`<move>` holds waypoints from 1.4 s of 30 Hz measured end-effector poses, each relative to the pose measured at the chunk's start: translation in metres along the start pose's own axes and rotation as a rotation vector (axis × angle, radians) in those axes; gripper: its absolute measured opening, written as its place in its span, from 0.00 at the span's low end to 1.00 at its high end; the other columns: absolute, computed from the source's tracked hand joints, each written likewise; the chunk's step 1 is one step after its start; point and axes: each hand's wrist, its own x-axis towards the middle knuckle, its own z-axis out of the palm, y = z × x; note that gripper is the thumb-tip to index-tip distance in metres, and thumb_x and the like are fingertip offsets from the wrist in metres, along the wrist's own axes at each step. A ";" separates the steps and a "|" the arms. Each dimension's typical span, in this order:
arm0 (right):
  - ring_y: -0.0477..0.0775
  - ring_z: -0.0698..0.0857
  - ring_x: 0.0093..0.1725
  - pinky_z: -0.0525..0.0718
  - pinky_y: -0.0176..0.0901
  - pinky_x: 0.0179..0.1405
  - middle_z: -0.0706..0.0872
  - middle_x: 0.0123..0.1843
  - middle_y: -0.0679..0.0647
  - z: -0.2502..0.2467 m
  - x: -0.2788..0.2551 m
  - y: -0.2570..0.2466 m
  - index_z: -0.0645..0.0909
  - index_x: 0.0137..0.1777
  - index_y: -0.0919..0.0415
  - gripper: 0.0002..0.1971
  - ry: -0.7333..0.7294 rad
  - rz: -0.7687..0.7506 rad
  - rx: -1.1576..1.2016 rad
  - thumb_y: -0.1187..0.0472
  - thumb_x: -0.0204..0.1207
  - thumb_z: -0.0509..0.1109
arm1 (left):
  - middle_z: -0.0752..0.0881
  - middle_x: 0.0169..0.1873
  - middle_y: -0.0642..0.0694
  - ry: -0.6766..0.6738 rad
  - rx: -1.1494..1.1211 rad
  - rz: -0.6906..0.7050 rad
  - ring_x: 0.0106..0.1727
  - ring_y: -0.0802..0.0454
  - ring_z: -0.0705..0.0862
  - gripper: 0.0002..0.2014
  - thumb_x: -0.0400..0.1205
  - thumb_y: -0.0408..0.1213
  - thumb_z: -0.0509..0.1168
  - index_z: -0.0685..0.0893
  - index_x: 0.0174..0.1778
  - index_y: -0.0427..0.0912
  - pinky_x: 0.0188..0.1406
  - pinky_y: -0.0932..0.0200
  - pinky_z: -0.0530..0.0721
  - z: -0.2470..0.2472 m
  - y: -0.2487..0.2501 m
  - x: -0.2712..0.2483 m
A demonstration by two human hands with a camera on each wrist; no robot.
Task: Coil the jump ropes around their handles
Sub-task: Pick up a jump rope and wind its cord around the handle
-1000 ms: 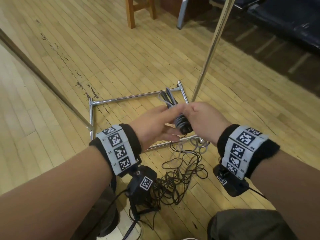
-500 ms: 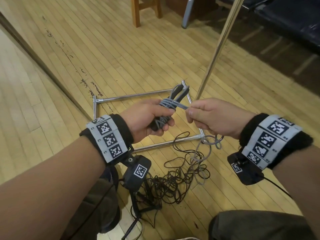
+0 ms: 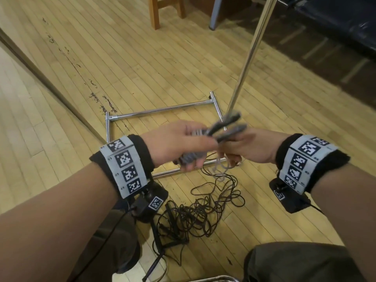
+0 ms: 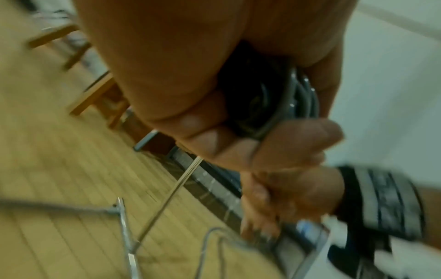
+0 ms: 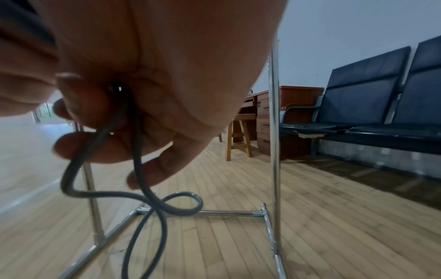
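The left hand [image 3: 179, 143] has its fingers [image 3: 191, 166] curled round the handles [image 3: 225, 127], grey rope [image 5: 143, 194] coiled on them; the right hand [image 3: 248, 147] pinches the loose rope beside it. Below lie a black tangle [image 3: 203, 210], chrome frame [image 3: 162, 109] and plank floor [image 3: 142, 58]; chairs [image 5: 381, 98] stand beyond. No writing is legible.

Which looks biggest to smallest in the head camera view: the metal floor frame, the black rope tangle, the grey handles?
1. Metal floor frame, widest span.
2. Black rope tangle, somewhat smaller.
3. Grey handles, smallest, though blurred, nearer the camera and partly hidden by the left hand.
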 end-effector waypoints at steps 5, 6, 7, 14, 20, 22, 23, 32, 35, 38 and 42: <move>0.62 0.90 0.46 0.91 0.61 0.47 0.91 0.43 0.52 0.003 0.000 -0.009 0.85 0.44 0.45 0.07 0.047 0.064 -0.323 0.52 0.85 0.71 | 0.93 0.40 0.59 -0.150 0.747 -0.230 0.37 0.63 0.91 0.10 0.84 0.59 0.72 0.83 0.53 0.60 0.43 0.60 0.86 0.022 -0.007 0.002; 0.58 0.89 0.43 0.89 0.53 0.44 0.90 0.41 0.50 0.003 0.001 -0.012 0.85 0.43 0.47 0.08 0.073 0.035 -0.364 0.52 0.85 0.72 | 0.93 0.38 0.60 -0.137 0.855 -0.243 0.36 0.66 0.90 0.09 0.84 0.58 0.71 0.83 0.53 0.60 0.42 0.60 0.85 0.025 -0.009 0.004; 0.54 0.88 0.41 0.87 0.48 0.40 0.89 0.39 0.49 0.004 0.002 -0.017 0.85 0.43 0.49 0.09 0.097 0.002 -0.415 0.51 0.84 0.72 | 0.93 0.37 0.59 -0.111 0.929 -0.264 0.34 0.67 0.89 0.08 0.85 0.57 0.70 0.82 0.54 0.60 0.42 0.59 0.86 0.028 -0.011 0.006; 0.49 0.79 0.33 0.77 0.47 0.29 0.81 0.38 0.49 0.015 -0.004 -0.044 0.77 0.51 0.52 0.12 0.167 -0.037 -0.544 0.50 0.91 0.56 | 0.89 0.43 0.50 0.363 0.869 -0.284 0.38 0.52 0.92 0.05 0.90 0.45 0.64 0.82 0.60 0.53 0.34 0.55 0.92 0.009 -0.003 0.013; 0.42 0.73 0.24 0.73 0.39 0.24 0.78 0.33 0.49 0.021 0.000 -0.033 0.76 0.55 0.52 0.11 0.167 -0.015 -0.256 0.50 0.92 0.55 | 0.90 0.41 0.42 0.380 0.032 -0.164 0.33 0.47 0.88 0.05 0.87 0.33 0.72 0.85 0.57 0.41 0.29 0.54 0.88 -0.010 -0.004 0.006; 0.45 0.74 0.23 0.79 0.45 0.24 0.79 0.32 0.51 0.022 0.002 -0.026 0.78 0.53 0.54 0.12 0.119 0.018 -0.101 0.51 0.92 0.56 | 0.87 0.39 0.42 0.321 -0.108 -0.088 0.31 0.49 0.84 0.10 0.82 0.30 0.77 0.84 0.55 0.42 0.26 0.55 0.81 -0.011 -0.004 0.004; 0.49 0.76 0.24 0.81 0.48 0.25 0.80 0.31 0.53 0.023 0.003 -0.024 0.79 0.53 0.54 0.12 0.095 0.027 -0.040 0.52 0.92 0.56 | 0.86 0.38 0.42 0.308 -0.159 -0.063 0.30 0.48 0.82 0.12 0.79 0.32 0.78 0.84 0.53 0.43 0.25 0.55 0.80 -0.010 -0.003 0.004; 0.45 0.78 0.27 0.87 0.45 0.35 0.79 0.30 0.50 0.026 0.011 -0.008 0.81 0.50 0.58 0.15 0.130 0.022 0.082 0.50 0.91 0.59 | 0.85 0.35 0.41 0.310 -0.290 0.059 0.26 0.46 0.83 0.12 0.90 0.45 0.67 0.80 0.53 0.38 0.21 0.56 0.84 -0.007 0.006 0.003; 0.48 0.79 0.33 0.87 0.45 0.39 0.80 0.36 0.53 0.018 0.012 -0.001 0.83 0.52 0.57 0.13 0.135 0.065 0.018 0.52 0.91 0.60 | 0.88 0.38 0.39 0.100 -0.164 0.042 0.29 0.43 0.87 0.10 0.87 0.43 0.68 0.79 0.56 0.40 0.26 0.53 0.88 0.000 0.005 0.000; 0.49 0.85 0.45 0.84 0.38 0.43 0.86 0.46 0.47 0.011 0.011 -0.001 0.83 0.52 0.52 0.03 0.105 0.034 -0.258 0.56 0.86 0.69 | 0.93 0.40 0.46 -0.052 0.242 -0.117 0.34 0.48 0.92 0.06 0.83 0.48 0.75 0.84 0.50 0.58 0.33 0.58 0.90 0.012 0.001 -0.002; 0.45 0.80 0.39 0.79 0.42 0.37 0.83 0.40 0.45 0.008 0.011 -0.013 0.83 0.47 0.51 0.09 0.147 0.023 -0.499 0.48 0.85 0.70 | 0.92 0.37 0.53 -0.067 0.836 -0.254 0.32 0.62 0.91 0.10 0.83 0.56 0.74 0.80 0.49 0.62 0.32 0.64 0.85 0.025 -0.009 0.006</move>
